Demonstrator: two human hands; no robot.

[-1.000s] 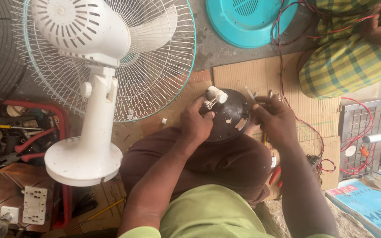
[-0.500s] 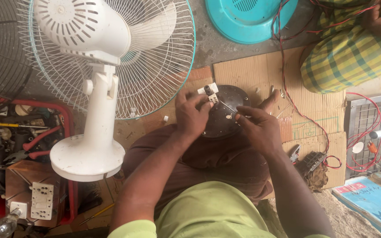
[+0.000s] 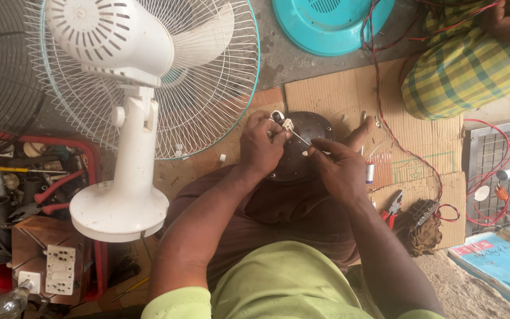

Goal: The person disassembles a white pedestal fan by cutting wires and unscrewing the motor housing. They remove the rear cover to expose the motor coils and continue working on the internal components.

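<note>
A round black fan motor housing (image 3: 309, 131) rests on my lap over a sheet of cardboard. My left hand (image 3: 260, 145) is closed on a small white part (image 3: 284, 124) at the housing's top edge. My right hand (image 3: 339, 165) grips a thin metal tool (image 3: 300, 139), a screwdriver by its look, whose tip meets that white part. Both hands sit over the housing and hide much of it.
A white table fan (image 3: 126, 112) lies on its back at left. A red tool tray (image 3: 30, 189) with pliers stands beside it. A teal fan cover (image 3: 332, 23), red wires (image 3: 385, 118), red-handled pliers (image 3: 392, 208) and another seated person (image 3: 473, 53) are to the right.
My hands shifted from gripping the housing's sides to its top, and my right hand now holds the thin tool against the white part. The view has drifted slightly.
</note>
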